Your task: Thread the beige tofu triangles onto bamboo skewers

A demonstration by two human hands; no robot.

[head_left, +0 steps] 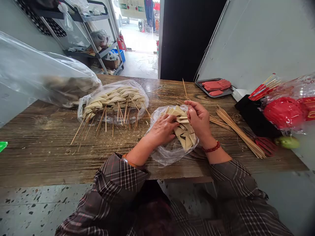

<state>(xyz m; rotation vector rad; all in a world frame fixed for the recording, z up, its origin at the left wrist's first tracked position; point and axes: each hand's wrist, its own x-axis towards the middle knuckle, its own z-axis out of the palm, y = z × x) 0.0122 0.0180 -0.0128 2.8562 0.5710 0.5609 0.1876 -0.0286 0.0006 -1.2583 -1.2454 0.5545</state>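
Observation:
My right hand (199, 118) is closed in a pinch around a thin bamboo skewer (184, 87), which points up past the fingertips. My left hand (162, 129) is bent over the near pile, its fingers and thumb closed at a piece of folded tofu skin, partly hidden beneath them. The pile of tan folded tofu skin (186, 139) sits on a clear plastic bag (163, 156) between my hands. To the left, a second plastic bag bears many more folded pieces (118, 95), with several skewers (105, 118) sticking out toward me.
A bundle of loose skewers (242, 134) lies right on the wooden table (49, 164). Behind it stand a black tray (221, 95) of pink-red sticks and a black box (257, 118) by red packages. A large clear bag (71, 83) is at the left; a shelf cart (98, 54) stands beyond.

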